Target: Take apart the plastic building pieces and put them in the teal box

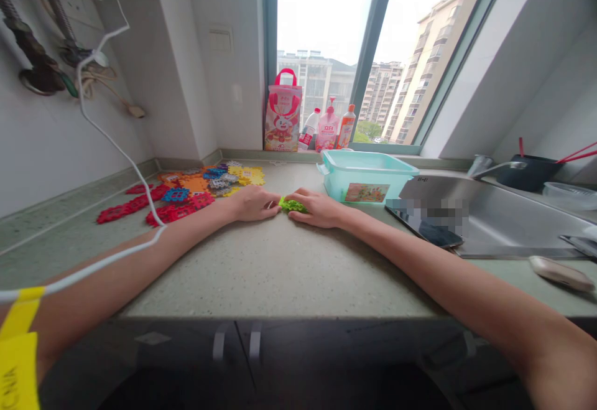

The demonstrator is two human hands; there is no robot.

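Speckled bench (pixel 280 273) under a window carries a green toothed piece (pixel 292 205) at its middle. The left hand (pixel 254 203) and right hand (pixel 317 209) pinch it from either side, fingers curled closed on it. It looks like light, stiff plastic, and the notched edges seem the surest hold.

Your piece (pixel 293 205) is bright green, the counter (pixel 280 267) speckled grey-green; tiles (pixel 186 193) at ten o'clock red, orange, yellow, blue; tub (pixel 336 186) at two o'clock mint.
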